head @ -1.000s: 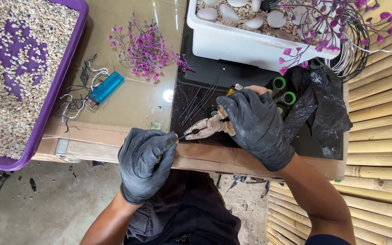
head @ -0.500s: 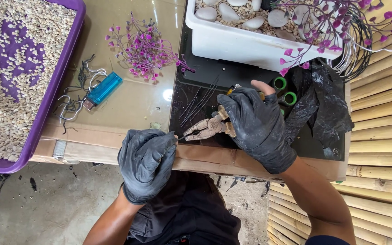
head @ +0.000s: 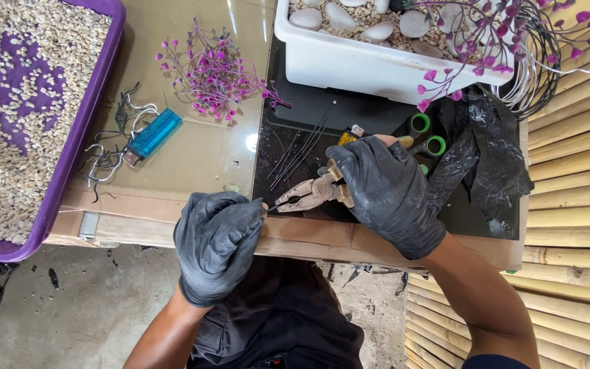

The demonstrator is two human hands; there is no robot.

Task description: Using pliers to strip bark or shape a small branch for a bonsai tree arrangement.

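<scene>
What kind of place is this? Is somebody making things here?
Probably a small craft bench for handmade wire flowers: gloved hands work pliers, a finished pink beaded sprig lies nearby, and a purple tray holds gravel.

Matt black rubbery gloves cover the left hand (head: 217, 240) and right hand (head: 385, 193). The pliers (head: 312, 195) are dull, rusty metal. The bench (head: 203, 154) top is glossy glass, edged in rough wood.

left hand (head: 218, 240): black glove | right hand (head: 385, 191): black glove | clothes: dark
</scene>
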